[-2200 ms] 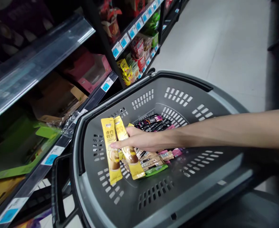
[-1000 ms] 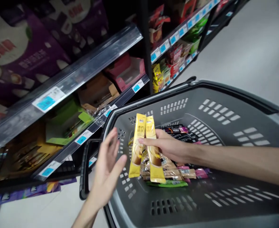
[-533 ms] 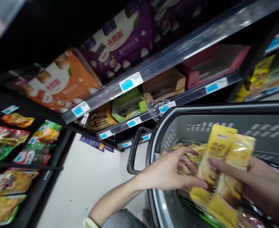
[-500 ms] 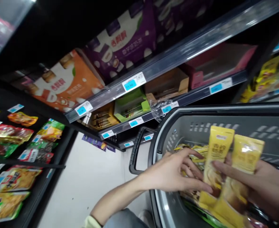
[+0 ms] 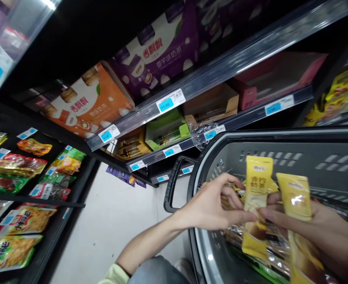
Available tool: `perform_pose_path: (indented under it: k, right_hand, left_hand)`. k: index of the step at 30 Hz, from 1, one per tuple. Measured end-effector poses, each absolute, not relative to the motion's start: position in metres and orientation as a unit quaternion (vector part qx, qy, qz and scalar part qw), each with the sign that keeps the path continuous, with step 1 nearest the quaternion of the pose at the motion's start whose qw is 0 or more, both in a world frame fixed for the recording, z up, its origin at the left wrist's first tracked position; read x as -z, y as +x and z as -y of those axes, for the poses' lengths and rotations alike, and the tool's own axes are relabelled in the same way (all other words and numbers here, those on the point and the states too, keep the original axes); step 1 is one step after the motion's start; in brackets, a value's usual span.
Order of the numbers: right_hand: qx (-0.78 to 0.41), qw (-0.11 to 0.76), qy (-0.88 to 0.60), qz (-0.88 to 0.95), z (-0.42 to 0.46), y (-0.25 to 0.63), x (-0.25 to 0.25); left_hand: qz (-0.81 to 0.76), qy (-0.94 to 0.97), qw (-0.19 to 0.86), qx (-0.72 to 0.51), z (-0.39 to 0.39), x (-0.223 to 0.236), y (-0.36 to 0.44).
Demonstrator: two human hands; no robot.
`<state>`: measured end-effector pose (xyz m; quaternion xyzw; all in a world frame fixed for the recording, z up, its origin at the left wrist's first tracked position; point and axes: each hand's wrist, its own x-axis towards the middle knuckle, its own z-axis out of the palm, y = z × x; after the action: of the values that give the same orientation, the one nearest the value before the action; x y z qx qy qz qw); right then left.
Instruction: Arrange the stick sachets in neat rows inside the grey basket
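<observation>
Over a grey shopping basket [image 5: 324, 148], my left hand [image 5: 212, 207] pinches a yellow milk tea sachet [image 5: 257, 183] by its left side, between thumb and fingers. The thumb of my right hand [image 5: 328, 230] touches this sachet's right side. A second yellow sachet [image 5: 296, 193] stands tilted in my right hand, a little apart from the first; its lower end reaches the bottom of the view. More packets [image 5: 276, 252] lie in the basket beneath, partly covered by my hands and the sachets.
The basket's black handle [image 5: 171, 183] juts left over the pale floor [image 5: 111, 221]. Ahead, shelves hold orange [image 5: 88, 102] and purple [image 5: 162, 51] milk tea boxes. Below are open cartons, including a green one [image 5: 168, 130]. Bagged snacks [image 5: 29, 215] fill the left rack.
The two sachets have come apart. The one in my left hand has shifted left and stands more upright, while the other has moved slightly lower. The view has shifted a little.
</observation>
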<state>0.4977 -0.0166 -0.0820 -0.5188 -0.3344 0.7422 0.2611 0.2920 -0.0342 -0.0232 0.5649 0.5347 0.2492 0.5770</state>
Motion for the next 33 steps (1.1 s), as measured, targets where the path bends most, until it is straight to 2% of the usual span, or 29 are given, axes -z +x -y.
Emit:
perform_pose_path:
  k: [5, 24, 33]
  right_hand:
    - [-0.778, 0.217, -0.504, 0.305, 0.020, 0.498, 0.069]
    - [-0.767, 0.308, -0.425, 0.368, 0.024, 0.499, 0.061]
    - [-0.782, 0.326, -0.435, 0.305, 0.022, 0.498, 0.059]
  left_hand:
    - [-0.518, 0.584, 0.570, -0.257, 0.034, 0.020, 0.291]
    - [-0.491, 0.573, 0.597, -0.272, 0.032, 0.020, 0.292]
    - [-0.501, 0.568, 0.589, -0.282, 0.030, 0.020, 0.294]
